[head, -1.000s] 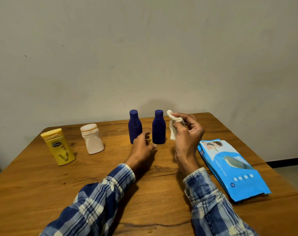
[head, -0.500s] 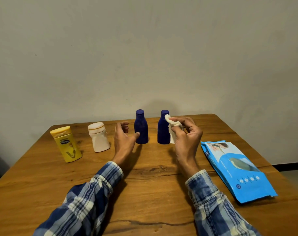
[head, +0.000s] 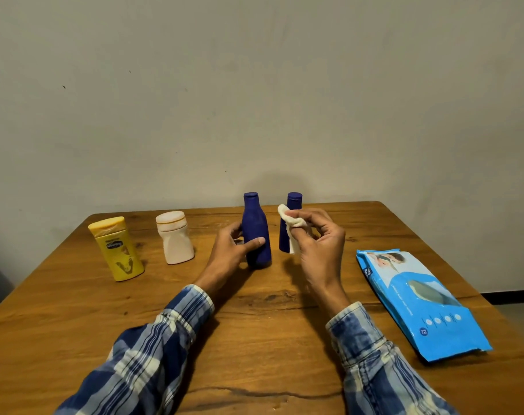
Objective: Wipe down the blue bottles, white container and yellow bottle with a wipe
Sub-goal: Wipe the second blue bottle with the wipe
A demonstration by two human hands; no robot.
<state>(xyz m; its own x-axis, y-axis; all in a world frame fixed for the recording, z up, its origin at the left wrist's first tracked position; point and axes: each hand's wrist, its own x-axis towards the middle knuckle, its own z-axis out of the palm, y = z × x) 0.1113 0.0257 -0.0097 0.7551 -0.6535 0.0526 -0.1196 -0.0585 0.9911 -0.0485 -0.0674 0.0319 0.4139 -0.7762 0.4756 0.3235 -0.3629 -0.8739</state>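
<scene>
table (head: 254,339): wood, everything sits on it; wipes pack (head: 419,304) lies flat at the right, unmoved.
left hand (head: 233,253): was open beside the bottle half a second ago; now wrapped round the left blue bottle (head: 256,232), thumb across the front, fingers behind.
right hand (head: 317,250): same as before, fingertips pinching the bunched wipe (head: 292,223), held up in front of the right blue bottle (head: 293,202).
left blue bottle: upright, base now nearer the person than its twin's. Lifted or slid: cannot tell.
gap: wipe just beside the gripped bottle, not touching.
status: first bottle secured, wiping not started; likely next is wipe onto that bottle.
untouched: white container (head: 175,238) and yellow bottle (head: 118,250), upright at the left, well apart from both hands.
</scene>
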